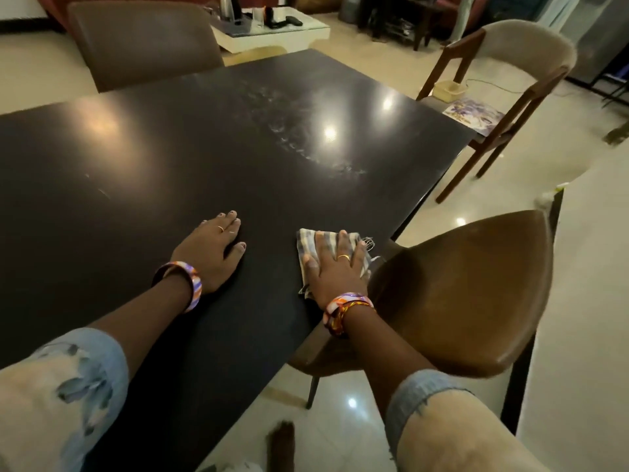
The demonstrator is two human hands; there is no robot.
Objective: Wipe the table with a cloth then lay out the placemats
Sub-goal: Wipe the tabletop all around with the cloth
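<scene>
A dark glossy table (pixel 170 158) fills most of the view, with pale wipe smears across its far middle. A striped grey and white cloth (pixel 308 241) lies flat near the table's right edge. My right hand (pixel 335 267) presses down on the cloth with spread, straight fingers. My left hand (pixel 211 252) rests flat on the bare tabletop, to the left of the cloth. A patterned purple and white placemat (pixel 473 114) lies on the seat of the wooden chair at the far right.
A brown leather chair (pixel 466 291) stands close to the table's right edge, beside my right hand. Another brown chair (pixel 143 42) is at the far side. The wooden chair (pixel 517 73) also holds a small yellow basket (pixel 447 90). A low white table (pixel 272 28) stands behind.
</scene>
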